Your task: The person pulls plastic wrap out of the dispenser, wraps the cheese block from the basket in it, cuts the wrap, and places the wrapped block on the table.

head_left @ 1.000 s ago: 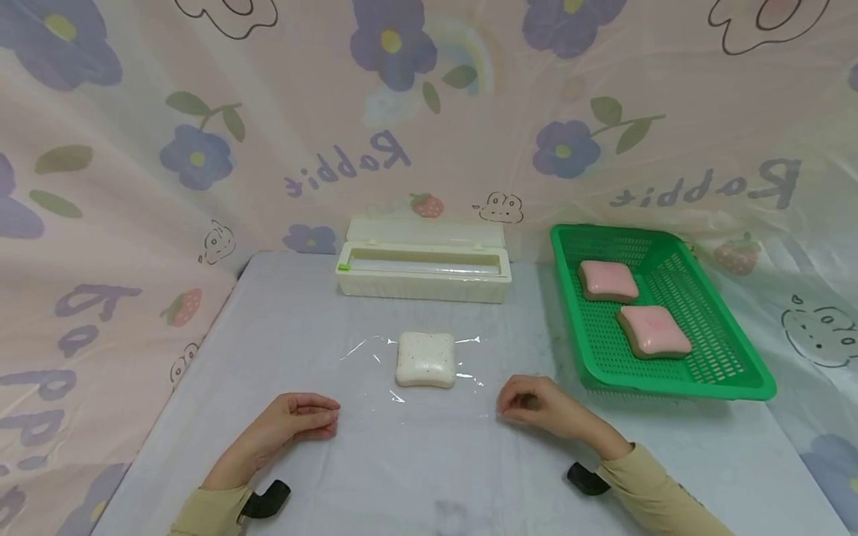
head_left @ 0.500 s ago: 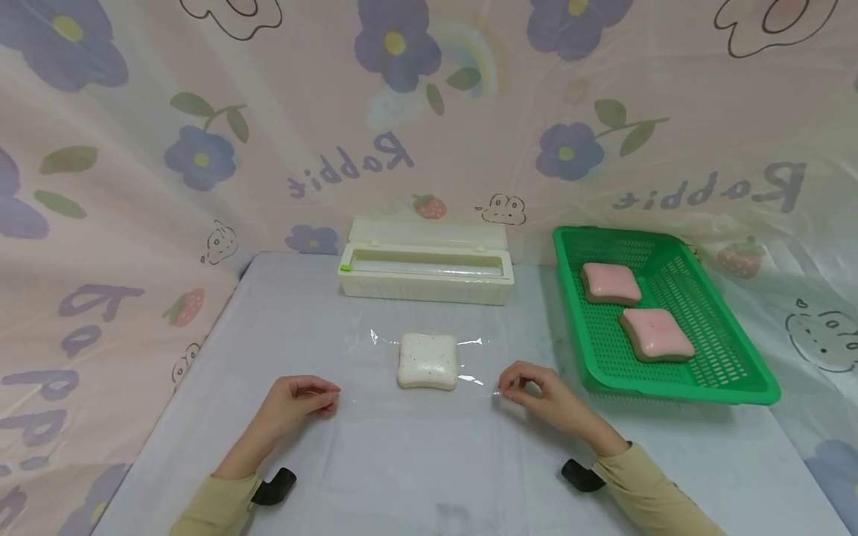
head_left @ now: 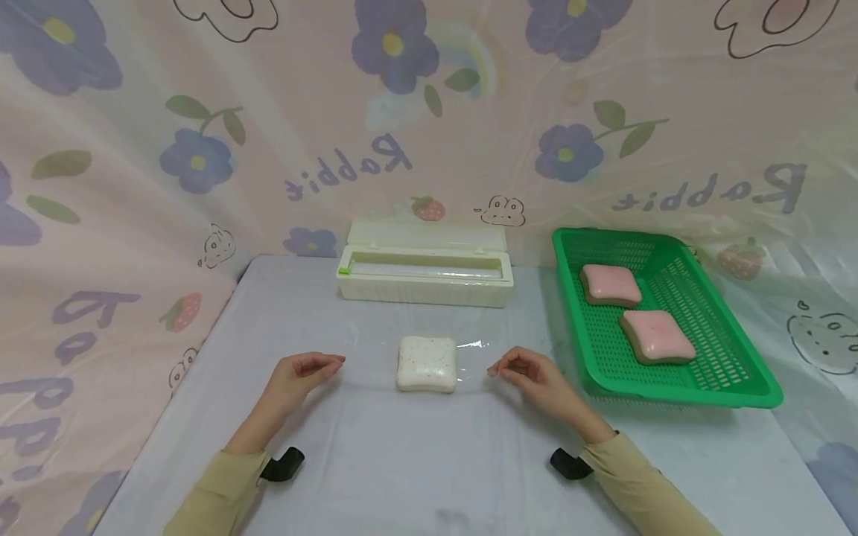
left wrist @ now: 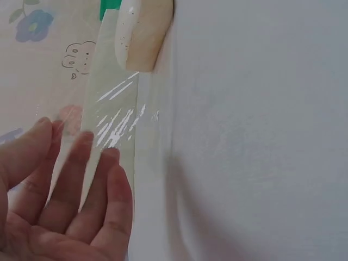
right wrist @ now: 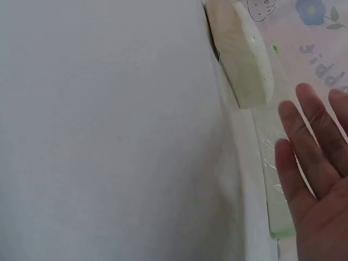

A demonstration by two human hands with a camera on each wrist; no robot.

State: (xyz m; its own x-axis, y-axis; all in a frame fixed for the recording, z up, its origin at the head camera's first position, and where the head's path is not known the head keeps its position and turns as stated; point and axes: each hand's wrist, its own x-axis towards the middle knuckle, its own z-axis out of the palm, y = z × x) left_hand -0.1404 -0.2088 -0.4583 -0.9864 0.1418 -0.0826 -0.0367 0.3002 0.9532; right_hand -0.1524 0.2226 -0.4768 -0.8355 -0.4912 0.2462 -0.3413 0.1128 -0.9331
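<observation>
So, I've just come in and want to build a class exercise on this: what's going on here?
A person's left hand and right hand pinch a clear, shiny sheet of plastic film, one at each side of a white, speckled, cushion-shaped block. How far the film covers the block is hard to tell. Behind the block stands a long, open, cream plastic box. To the right, a green plastic basket holds two pink-topped, brown-sided, cushion-shaped blocks, which neither hand touches.
</observation>
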